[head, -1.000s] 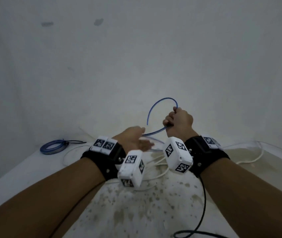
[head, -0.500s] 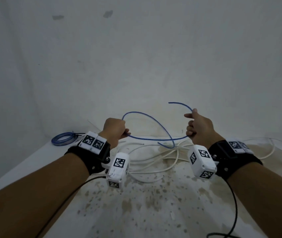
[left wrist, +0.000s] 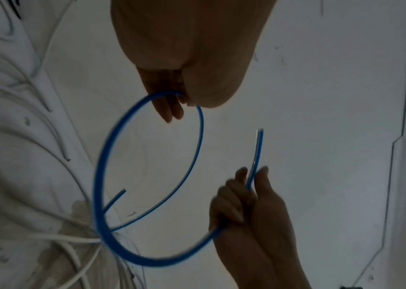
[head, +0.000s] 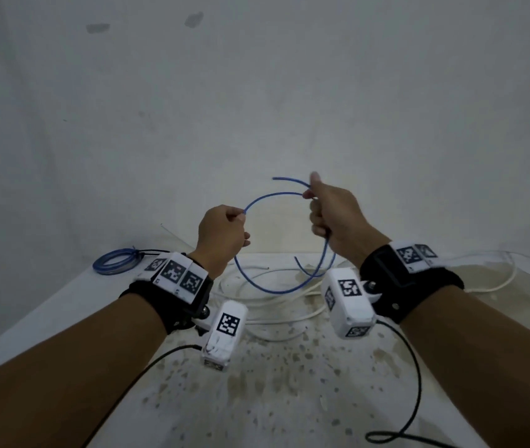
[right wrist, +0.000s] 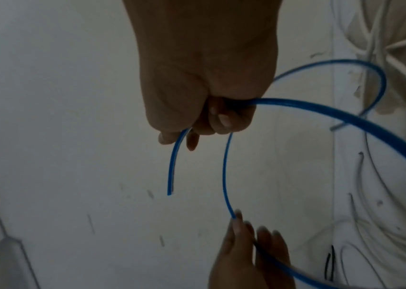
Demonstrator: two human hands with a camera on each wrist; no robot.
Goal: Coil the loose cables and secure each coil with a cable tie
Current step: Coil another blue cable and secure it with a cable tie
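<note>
Blue cable [left wrist: 98,176] blurs – its grip inside both hands hidden.

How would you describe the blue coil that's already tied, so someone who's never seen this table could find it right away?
Start at the stained white table and follow its left edge to the far corner by the wall. The tied blue coil lies flat there, apart from the hands. Unlike the loose white cables mid-table and the blue cable held up in both hands, it is a small neat ring cinched by a dark tie.
</note>
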